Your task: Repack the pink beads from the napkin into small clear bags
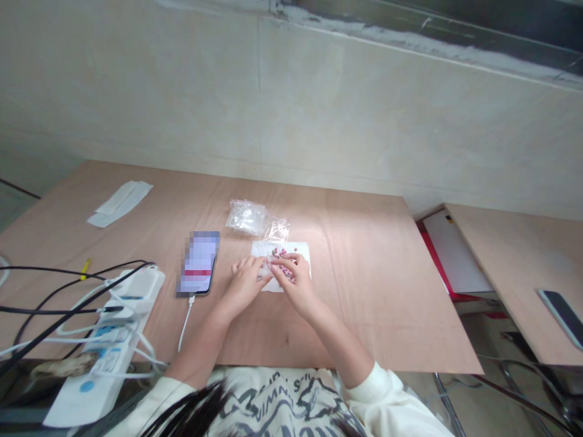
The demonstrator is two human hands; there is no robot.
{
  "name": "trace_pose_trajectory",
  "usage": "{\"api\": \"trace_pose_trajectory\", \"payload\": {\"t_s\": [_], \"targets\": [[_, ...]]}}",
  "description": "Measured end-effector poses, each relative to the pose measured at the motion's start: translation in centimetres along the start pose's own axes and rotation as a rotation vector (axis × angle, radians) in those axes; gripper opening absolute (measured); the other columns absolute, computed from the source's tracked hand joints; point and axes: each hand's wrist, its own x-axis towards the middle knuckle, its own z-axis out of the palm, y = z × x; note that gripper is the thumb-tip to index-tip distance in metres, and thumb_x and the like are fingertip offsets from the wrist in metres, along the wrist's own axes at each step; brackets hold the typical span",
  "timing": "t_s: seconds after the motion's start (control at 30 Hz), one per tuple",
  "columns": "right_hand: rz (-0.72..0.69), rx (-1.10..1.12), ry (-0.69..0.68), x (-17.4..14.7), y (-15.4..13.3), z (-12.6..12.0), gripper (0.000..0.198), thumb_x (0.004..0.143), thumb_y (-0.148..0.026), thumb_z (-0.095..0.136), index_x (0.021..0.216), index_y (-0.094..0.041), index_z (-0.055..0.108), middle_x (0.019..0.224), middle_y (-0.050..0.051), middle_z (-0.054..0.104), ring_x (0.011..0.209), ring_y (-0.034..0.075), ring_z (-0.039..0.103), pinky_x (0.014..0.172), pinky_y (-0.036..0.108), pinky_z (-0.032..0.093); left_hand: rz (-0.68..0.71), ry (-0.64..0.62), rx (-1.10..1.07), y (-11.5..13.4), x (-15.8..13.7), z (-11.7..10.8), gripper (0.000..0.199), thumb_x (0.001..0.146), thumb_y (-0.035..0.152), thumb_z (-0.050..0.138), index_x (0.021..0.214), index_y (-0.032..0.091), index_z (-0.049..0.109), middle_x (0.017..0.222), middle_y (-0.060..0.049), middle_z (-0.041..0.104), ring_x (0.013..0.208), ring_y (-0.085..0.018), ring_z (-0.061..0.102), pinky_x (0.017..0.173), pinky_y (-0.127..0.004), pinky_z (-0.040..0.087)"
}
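In the middle of the table, my left hand (247, 283) is closed on a small clear plastic bag (264, 271). My right hand (298, 285) reaches in from the other side, its thumb and fingertips drawn together at the edge of that bag. Whatever sits between those fingertips is too small to make out. Under both hands lies a white sheet (259, 249), with several small pink and dark bead-like pieces (279, 252) scattered on it, some partly hidden by my right hand.
Behind the sheet lies a pile of clear plastic bags (247, 217). A charging phone (198, 264) is left of my hands. Cables cross a white power strip (109, 352) at the front left. White folded paper (121, 203) lies far left; another phone (562, 315) rests on the right-hand table.
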Motion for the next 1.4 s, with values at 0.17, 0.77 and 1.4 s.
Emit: {"api": "trace_pose_trajectory", "payload": {"t_s": [0.17,0.77,1.4], "targets": [[-0.059,0.145,-0.065,-1.6,-0.3,-1.6,0.012,0.077,-0.025,0.05,0.076,-0.019,0.06,0.078,0.005,0.057,0.076,0.016,0.054,0.065,0.028,0.045,0.024,-0.081,-0.299,0.6,-1.9,-1.5,0.034,0.072,0.035,0.054,0.101,0.02,0.046,0.103,-0.006,0.053,0.101,-0.022,0.046,0.086,-0.036,0.033],[0.157,0.273,-0.118,-1.9,-1.6,-4.4,0.016,0.067,-0.032,0.058,0.064,-0.016,0.058,0.062,0.001,0.059,0.058,0.013,0.053,0.054,0.024,0.042,0.032,-0.129,-0.824,1.0,-2.8,-4.8,0.021,0.07,0.033,0.056,0.08,0.015,0.06,0.079,-0.003,0.063,0.077,-0.016,0.057,0.071,-0.028,0.044],[0.042,0.269,-0.053,-0.3,-1.2,-4.2,0.013,0.066,-0.027,0.059,0.06,-0.017,0.055,0.061,0.0,0.055,0.058,0.011,0.046,0.058,0.024,0.037,0.133,-0.08,-0.766,0.8,-1.4,-4.3,0.021,0.077,0.036,0.048,0.079,0.016,0.055,0.077,-0.001,0.058,0.074,-0.014,0.056,0.067,-0.024,0.043]]}}
